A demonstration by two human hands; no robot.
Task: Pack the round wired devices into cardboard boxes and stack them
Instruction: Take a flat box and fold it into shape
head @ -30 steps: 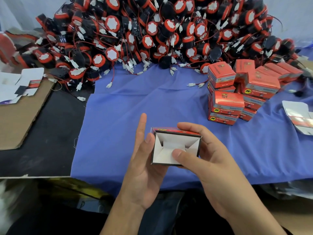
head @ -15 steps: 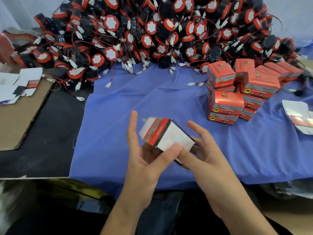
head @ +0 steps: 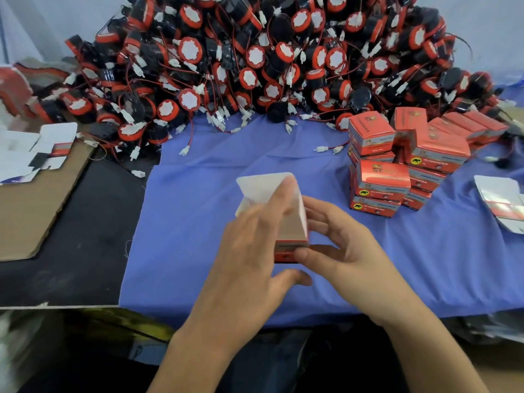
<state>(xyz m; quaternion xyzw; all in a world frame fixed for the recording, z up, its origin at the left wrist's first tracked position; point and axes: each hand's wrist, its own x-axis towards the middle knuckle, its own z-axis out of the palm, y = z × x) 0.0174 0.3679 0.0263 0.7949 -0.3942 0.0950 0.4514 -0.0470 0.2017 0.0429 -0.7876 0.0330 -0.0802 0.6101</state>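
Observation:
A small red cardboard box (head: 289,231) stands upright between my hands over the blue cloth (head: 198,228), its white lid flap (head: 263,185) raised at the top. My left hand (head: 249,256) wraps round its left side, fingers reaching up to the flap. My right hand (head: 343,251) holds the right side, thumb pressed on the red lower front. Behind, a big heap of round black-and-red wired devices (head: 255,61) with white connectors fills the far table. Packed red boxes (head: 382,180) are stacked at the right.
Flat unfolded box blanks (head: 37,148) lie on brown cardboard (head: 31,211) at the left. Another flat blank (head: 502,202) lies at the right edge. Loose white connectors (head: 184,150) trail onto the cloth. The table's front edge runs just below my wrists.
The box was turned from lying open toward me to standing upright with its flap up. My left hand moved from under it to over its left side.

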